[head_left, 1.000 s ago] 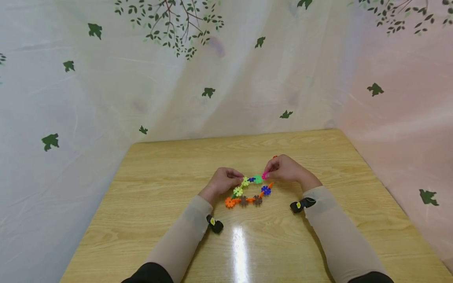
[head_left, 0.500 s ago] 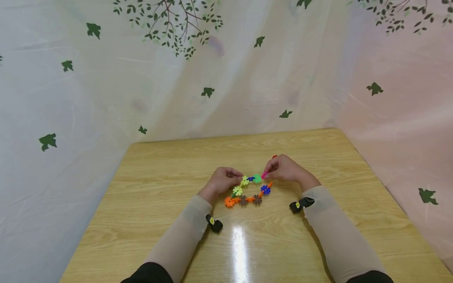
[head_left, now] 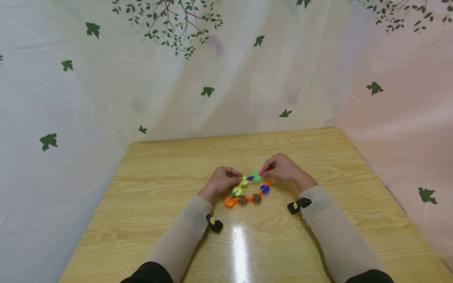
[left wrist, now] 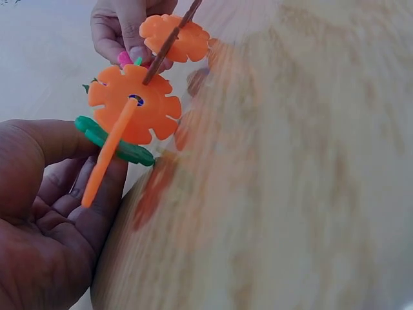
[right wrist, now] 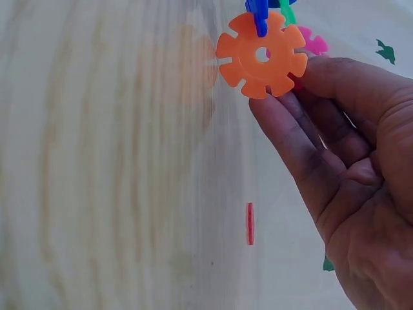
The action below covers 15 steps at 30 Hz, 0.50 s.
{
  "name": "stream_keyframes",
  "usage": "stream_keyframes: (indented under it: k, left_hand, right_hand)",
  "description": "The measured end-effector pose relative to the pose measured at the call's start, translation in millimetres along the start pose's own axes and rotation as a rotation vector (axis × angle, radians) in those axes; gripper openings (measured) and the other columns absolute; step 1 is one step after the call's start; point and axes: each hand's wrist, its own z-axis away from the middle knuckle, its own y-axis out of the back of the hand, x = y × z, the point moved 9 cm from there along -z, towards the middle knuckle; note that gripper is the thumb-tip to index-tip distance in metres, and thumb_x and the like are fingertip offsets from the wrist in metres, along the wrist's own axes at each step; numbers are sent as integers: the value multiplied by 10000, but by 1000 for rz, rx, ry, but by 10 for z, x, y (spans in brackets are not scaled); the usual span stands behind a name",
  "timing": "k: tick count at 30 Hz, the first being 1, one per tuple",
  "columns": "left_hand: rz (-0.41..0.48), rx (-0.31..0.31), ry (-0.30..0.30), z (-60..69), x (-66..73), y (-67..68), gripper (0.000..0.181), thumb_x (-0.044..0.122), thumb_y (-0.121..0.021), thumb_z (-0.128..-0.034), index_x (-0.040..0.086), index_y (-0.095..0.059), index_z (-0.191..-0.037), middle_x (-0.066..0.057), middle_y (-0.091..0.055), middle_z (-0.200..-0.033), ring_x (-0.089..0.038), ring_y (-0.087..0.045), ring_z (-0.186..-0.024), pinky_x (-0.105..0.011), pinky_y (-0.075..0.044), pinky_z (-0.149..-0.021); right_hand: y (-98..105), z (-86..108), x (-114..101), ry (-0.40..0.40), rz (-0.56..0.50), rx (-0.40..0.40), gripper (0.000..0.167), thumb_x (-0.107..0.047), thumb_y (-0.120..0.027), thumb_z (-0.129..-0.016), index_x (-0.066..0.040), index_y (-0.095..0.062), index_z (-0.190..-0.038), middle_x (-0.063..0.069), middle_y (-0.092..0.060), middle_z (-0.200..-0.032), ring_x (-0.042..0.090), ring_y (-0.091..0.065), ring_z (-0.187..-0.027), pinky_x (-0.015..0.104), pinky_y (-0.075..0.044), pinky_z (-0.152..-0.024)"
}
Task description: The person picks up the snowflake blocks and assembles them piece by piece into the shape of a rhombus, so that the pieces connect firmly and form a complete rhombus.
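Note:
A chain of interlocking snowflake discs forms a nearly closed ring in the middle of the head view. It has a yellow disc (head_left: 244, 181), a light green disc (head_left: 256, 177), an orange disc (head_left: 229, 202), brown discs (head_left: 256, 198) and a blue disc (head_left: 264, 189). My left hand (head_left: 222, 181) holds the chain at its far left, by the yellow disc; the exact grip is partly hidden. Between thumb and finger, my right hand (head_left: 283, 168) pinches a pink disc (head_left: 262, 173) against the light green one. An orange disc (right wrist: 242, 48) stands before the right fingers.
One red disc (right wrist: 250, 223) lies on the wooden table (head_left: 170, 165) beyond the right hand. A pale cloth backdrop (head_left: 233, 110) with leaf prints rises behind the table. Each wrist wears a black strap with a small camera.
My right hand has shifted slightly left, bringing the pink disc closer onto the light green disc, and the pink disc now shows edge-on. My left hand stays almost still.

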Motion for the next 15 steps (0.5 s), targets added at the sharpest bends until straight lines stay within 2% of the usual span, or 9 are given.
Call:
stream_keyframes:
  k: [8, 12, 15]
  left_hand:
    - [-22, 4, 10, -10, -23, 8, 120, 93, -778, -960, 17, -788, -1052, -85, -763, -939, -168, -714, -793, -317, -623, -729]
    - [-39, 1, 4, -7, -23, 5, 124, 101, -771, -967, 21, -786, -1061, -85, -761, -946, -176, -714, -800, -319, -621, -728]
    - [-45, -4, -2, -12, -17, -2, 122, 95, -771, -966, 23, -786, -1063, -90, -761, -958, -184, -715, -810, -321, -622, -732]
  right_hand:
    - [-36, 12, -56, -6, -17, -22, 86, -43, -821, -909, -122, -821, -874, 13, -767, -856, 218, -693, -786, 361, -582, -707]
    - [-53, 38, -13, -26, -12, -84, 168, 42, -799, -891, -81, -803, -1006, 38, -761, -952, 229, -707, -891, 387, -606, -784]
    - [15, 57, 29, -37, 16, -70, 242, 82, -740, -913, -46, -779, -1115, 73, -748, -1047, 256, -688, -987, 415, -603, -845]
